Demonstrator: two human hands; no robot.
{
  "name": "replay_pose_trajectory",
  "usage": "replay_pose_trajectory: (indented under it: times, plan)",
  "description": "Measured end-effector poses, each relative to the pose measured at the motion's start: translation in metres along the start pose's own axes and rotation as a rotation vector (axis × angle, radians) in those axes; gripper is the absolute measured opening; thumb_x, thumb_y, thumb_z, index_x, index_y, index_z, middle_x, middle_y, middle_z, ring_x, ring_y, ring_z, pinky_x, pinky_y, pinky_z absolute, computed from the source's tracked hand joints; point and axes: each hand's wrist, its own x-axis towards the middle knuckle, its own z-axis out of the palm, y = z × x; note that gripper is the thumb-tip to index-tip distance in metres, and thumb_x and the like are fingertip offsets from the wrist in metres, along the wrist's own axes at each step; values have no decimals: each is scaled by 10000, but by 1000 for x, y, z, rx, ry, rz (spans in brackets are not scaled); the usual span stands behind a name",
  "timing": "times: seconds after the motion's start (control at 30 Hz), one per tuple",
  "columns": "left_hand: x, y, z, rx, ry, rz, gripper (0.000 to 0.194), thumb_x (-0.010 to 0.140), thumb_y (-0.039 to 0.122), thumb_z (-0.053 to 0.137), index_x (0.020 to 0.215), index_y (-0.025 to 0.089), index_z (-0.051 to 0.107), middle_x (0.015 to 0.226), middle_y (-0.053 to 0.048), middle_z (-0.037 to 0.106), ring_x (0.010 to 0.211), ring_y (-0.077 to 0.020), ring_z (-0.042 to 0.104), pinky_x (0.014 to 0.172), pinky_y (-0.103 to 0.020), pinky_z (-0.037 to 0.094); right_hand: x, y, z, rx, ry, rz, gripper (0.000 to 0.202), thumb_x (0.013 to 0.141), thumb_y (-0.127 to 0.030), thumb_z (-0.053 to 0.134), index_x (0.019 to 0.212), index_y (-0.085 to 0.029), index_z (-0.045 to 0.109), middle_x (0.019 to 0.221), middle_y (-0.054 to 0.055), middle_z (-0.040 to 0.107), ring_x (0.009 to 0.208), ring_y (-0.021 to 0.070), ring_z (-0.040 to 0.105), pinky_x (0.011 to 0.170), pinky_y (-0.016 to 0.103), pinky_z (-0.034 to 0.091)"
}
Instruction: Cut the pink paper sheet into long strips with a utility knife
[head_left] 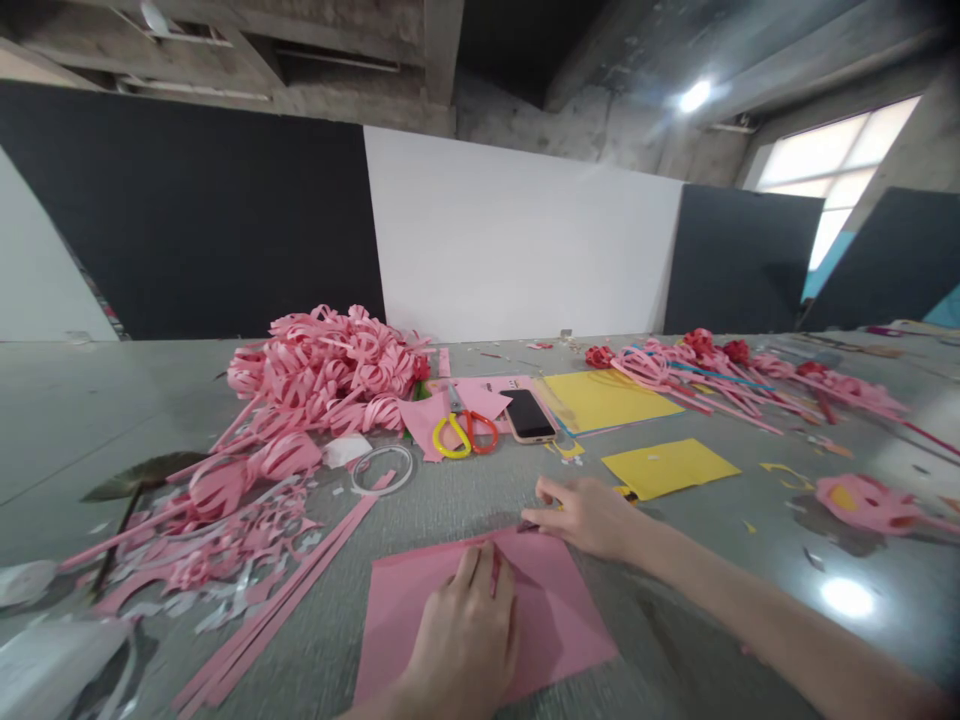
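A sheet of pink paper (pixel 551 620) lies on the grey surface in front of me, with a narrow strip along its far edge. My left hand (pixel 469 620) presses flat on it, fingers stretched forward and close together. At the sheet's far right corner my right hand (pixel 589 515) is closed, thumb and index finger bent towards the paper edge. The yellow and black end of what looks like a utility knife (pixel 626 493) sticks out behind this hand; most of it is hidden. Long pink paper strips (pixel 300 590) lie left of the sheet.
Yellow-and-orange-handled scissors (pixel 465 437) and a phone (pixel 529 415) lie ahead. Yellow paper (pixel 671 468) lies to the right, near pink paper flowers (pixel 862 500). A heap of pink curled strips (pixel 322 365), a ring of tape or wire (pixel 382 470) and scraps are on the left.
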Motion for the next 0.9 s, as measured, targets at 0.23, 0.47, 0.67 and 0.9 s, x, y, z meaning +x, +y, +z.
replay_pose_trajectory:
  times: [0.23,0.47,0.67,0.9]
  plan:
    - [0,0,-2,-25,-2,-6,348,778,107,391,1095,121,535,1166,-117,523,1043,-247,480,742,-331,496,0,2,0,21,6,-13,228,861,-254,376,976,-279,571,892,8,500,500,50,396,474,224,212]
    - [-1,0,-2,-86,18,-8,341,753,107,396,1055,123,553,1146,-137,526,1034,-269,475,715,-352,493,-1,4,-5,65,-53,21,233,868,-294,376,1009,-283,561,912,13,502,510,60,417,484,219,243]
    - [6,-15,-8,-256,148,-7,251,689,170,496,923,181,586,1172,-110,468,1084,-270,405,883,-401,368,1,10,-18,295,-53,146,260,869,-282,376,1075,-272,535,965,40,502,618,90,509,580,224,363]
    - [25,-43,-10,-571,102,-109,229,731,83,401,767,215,585,787,5,595,760,-139,550,693,-235,406,8,12,-21,595,126,442,258,831,-326,423,1016,-194,544,908,57,601,830,169,548,699,285,419]
